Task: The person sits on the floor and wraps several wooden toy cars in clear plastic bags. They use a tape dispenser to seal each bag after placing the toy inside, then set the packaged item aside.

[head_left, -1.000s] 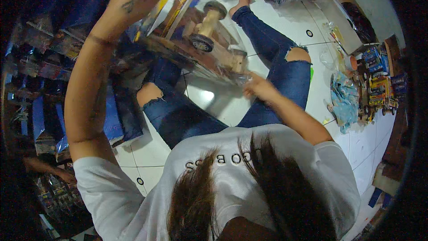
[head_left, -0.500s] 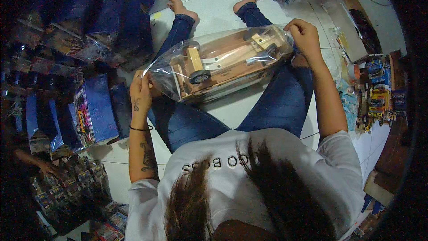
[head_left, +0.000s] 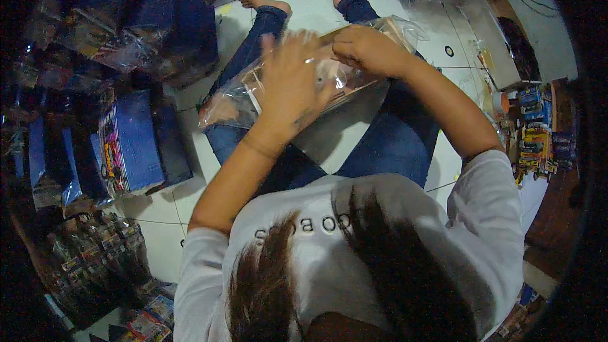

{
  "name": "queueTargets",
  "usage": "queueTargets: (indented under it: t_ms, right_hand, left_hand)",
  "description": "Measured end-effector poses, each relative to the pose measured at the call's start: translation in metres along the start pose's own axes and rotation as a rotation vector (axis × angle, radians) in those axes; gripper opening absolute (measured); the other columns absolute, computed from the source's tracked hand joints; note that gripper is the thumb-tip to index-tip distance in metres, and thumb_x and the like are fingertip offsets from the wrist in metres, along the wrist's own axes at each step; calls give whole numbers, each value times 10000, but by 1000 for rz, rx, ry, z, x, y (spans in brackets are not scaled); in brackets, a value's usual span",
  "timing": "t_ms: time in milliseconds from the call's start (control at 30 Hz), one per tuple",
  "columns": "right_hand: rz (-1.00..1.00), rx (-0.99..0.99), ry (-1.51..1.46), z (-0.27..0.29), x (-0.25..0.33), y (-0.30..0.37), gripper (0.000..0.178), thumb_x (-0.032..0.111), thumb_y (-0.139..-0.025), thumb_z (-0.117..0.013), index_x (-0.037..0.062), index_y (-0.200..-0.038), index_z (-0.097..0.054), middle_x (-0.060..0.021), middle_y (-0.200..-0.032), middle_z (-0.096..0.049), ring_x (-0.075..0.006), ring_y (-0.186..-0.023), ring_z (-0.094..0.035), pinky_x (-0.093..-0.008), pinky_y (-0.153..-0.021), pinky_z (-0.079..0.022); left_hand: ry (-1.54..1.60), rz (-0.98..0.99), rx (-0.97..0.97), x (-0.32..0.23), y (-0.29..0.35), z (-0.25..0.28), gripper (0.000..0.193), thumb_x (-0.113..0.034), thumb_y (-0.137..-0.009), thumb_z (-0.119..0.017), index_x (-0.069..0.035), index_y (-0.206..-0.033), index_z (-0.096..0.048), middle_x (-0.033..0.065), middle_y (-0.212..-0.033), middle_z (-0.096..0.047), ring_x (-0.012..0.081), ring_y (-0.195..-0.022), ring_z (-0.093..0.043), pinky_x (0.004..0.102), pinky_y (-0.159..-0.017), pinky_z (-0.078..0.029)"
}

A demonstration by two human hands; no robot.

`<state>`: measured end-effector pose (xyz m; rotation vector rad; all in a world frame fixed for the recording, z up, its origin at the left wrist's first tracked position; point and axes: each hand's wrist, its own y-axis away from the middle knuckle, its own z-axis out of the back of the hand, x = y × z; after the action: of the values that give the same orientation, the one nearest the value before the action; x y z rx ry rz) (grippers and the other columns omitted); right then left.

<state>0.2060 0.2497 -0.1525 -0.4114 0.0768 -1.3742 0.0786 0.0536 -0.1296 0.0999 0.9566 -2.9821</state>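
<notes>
Two hands [head_left: 291, 82], one bag [head_left: 348, 82], two feet [head_left: 258, 0]; one loose wheel [head_left: 449, 51] toward the floor's [head_left: 329, 142] right edge, possibly another left.

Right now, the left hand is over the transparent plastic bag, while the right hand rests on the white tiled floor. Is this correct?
Not entirely: in the head view, the right hand is also over the plastic bag, not on the floor. The rest is right.

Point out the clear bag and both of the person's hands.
Clear bag [head_left: 345, 85], head view: shiny film near its middle.
Left hand [head_left: 290, 77], head view: back of the hand, blurred.
Right hand [head_left: 372, 50], head view: back of the hand.
</notes>
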Motion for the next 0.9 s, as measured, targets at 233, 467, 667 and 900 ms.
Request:
queueTargets:
  t_ms: [233,467,667,900]
  right_hand:
    - [-160,16,-75,3,18,-3,229,213,-851,-578,44,-992,-640,-200,-931,-643,-370,-891,-607,-434,-822,-469]
    - [-483,314,-271,-4,-5,-15,261,244,-888,-604,27,-1032,-615,-190,-1077,-613,-352,-975,-569,-388,-869,-451]
    - [-1228,-870,285,-27,16,179,709,316,-705,-760,-38,-1242,-461,-259,-1275,-467,-352,-1172,-466,-400,-1009,-372]
    - [-2104,-393,-8,-153,-12,378,657,517,-759,-643,-79,-1026,-575,-270,-987,-642,-412,-951,-623,-476,-835,-477]
  left_hand:
    - [382,289,616,18,-26,-42,302,-241,-840,-587,26,-979,-612,207,-1040,-600,380,-971,-566,471,-797,-460]
    - [-94,17,356,1,-25,-58,225,-197,-826,-547,-15,-923,-636,133,-831,-677,305,-797,-649,442,-741,-471]
    - [12,-38,630,25,-36,-65,175,-125,-771,-570,-4,-843,-673,204,-809,-672,333,-746,-678,426,-651,-545]
    - [131,60,611,22,-34,-66,195,-136,-787,-539,-6,-818,-680,208,-810,-672,345,-749,-675,441,-665,-542]
